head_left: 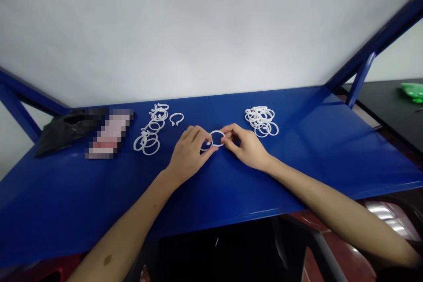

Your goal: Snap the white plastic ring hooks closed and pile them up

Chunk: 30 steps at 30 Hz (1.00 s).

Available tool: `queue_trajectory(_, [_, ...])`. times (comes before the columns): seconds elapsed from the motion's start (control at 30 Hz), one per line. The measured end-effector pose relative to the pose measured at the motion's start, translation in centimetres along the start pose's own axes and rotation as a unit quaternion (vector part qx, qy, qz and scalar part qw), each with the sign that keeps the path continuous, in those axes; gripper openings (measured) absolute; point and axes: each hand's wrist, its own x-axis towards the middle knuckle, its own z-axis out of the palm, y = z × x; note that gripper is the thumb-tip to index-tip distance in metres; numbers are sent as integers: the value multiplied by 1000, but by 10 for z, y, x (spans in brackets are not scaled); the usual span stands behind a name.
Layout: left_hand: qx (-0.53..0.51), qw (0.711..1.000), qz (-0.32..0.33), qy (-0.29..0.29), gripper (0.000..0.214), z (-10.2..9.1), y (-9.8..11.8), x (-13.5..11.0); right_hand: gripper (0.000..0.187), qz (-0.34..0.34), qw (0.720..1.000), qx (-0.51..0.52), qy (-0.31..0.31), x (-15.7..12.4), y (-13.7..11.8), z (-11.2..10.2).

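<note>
Over the middle of the blue table, two white plastic curtain rings meet between my hands. My left hand (pixel 187 155) is closed, pinching one curtain ring (pixel 206 150) between thumb and fingers; its small knobbed end shows, and fingers cover part of it. My right hand (pixel 249 147) grips the other curtain ring (pixel 217 131) at its right side. The two rings touch or overlap near my left fingertips; I cannot tell whether they are linked. A single open curtain ring (pixel 176 115) with two ball ends lies beyond my left hand.
Several curtain rings (pixel 151 134) lie in a strung-out group at left, some apparently linked. Another pile of rings (pixel 261 116) is at right. Far left are a black plastic bag (pixel 69 130) and a pixelated flat item (pixel 110 134). Blue metal posts (pixel 361 79) flank the blue table (pixel 211 198).
</note>
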Motion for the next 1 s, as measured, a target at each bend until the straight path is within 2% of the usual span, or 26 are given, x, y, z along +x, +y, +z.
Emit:
queue_trajectory(0.1, [15,998,-54,-23,29,-3,-5,1,22,-14,1000,-22,7,1,3,-3])
queue_trajectory(0.23, [37,995,-60,-70,17,-3,-9,1,31,-28,999,-36,10,0,3,-5])
queue_trajectory(0.4, [21,998,-34,-53,11,-1,-5,2,35,-29,999,-17,-3,0,1,-4])
queue_trajectory(0.47, [17,999,-27,-43,9,-1,-4,2,33,-32,999,-22,2,0,1,-3])
queue_trajectory(0.57, [13,999,-19,-42,14,-2,-6,1,17,-41,998,-49,20,0,1,-3])
queue_trajectory(0.67, [-7,999,-16,-45,18,-5,-6,2,17,-57,996,-66,24,-1,1,-4])
queue_trajectory(0.77, [-62,995,-72,-29,21,-9,-3,4,29,-78,995,-54,8,-3,0,-4])
queue_trajectory(0.9, [-144,970,-193,-30,16,-15,5,7,25,-52,998,16,33,-4,-1,-2])
queue_trajectory(1.0, [-203,956,-204,-64,22,-16,10,8,21,-43,996,40,69,-4,1,0])
